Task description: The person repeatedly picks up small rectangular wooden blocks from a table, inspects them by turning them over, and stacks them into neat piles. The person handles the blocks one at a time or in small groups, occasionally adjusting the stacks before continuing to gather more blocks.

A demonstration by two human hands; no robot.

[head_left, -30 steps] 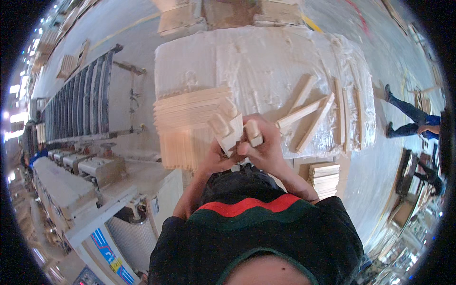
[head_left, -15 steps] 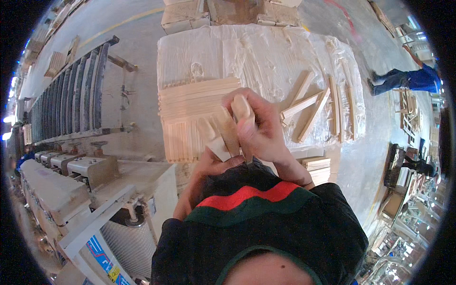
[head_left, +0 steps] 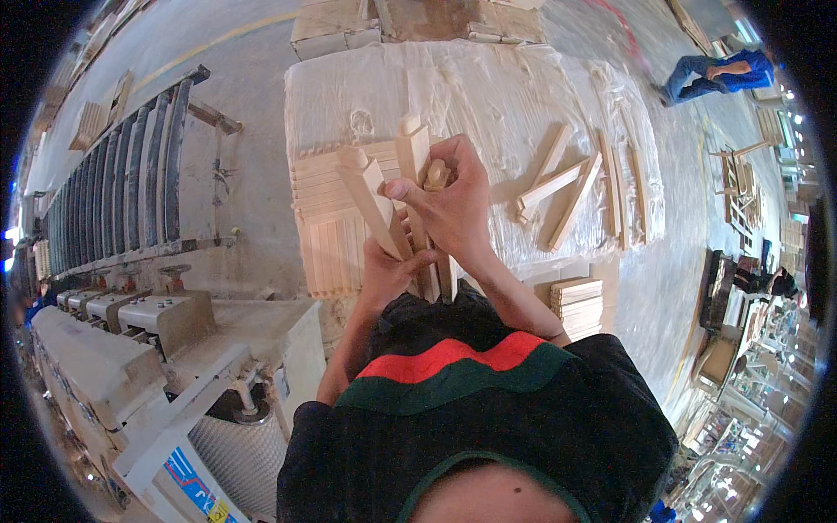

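Observation:
Three pale wooden sticks with shaped ends stand roughly upright between my hands, close to my body. My left hand [head_left: 390, 270] is closed low around the bunch, its thumb across the wood. The left stick [head_left: 375, 200] leans outward, away from the others. My right hand [head_left: 462, 205] is closed higher up, with its thumb toward the left stick and its fingers around the middle stick [head_left: 413, 150] and the shorter-looking right stick [head_left: 437, 174]. The sticks' lower ends are partly hidden by my hands. Just beyond, a neat stack of similar sticks [head_left: 327, 253] lies on the plastic-wrapped pile [head_left: 488, 87].
Several loose sticks [head_left: 575, 196] lie on the right of the wrapped pile. At left are a roller conveyor [head_left: 131, 174] and a machine [head_left: 187, 318] with a ribbed roller. More stacked wood [head_left: 577, 309] sits near my right elbow. A person in blue [head_left: 719, 77] is at far right.
The sticks have spread apart and stand taller, with the left one tilted outward. My right hand's grip has shifted around them. The person in blue has moved farther back.

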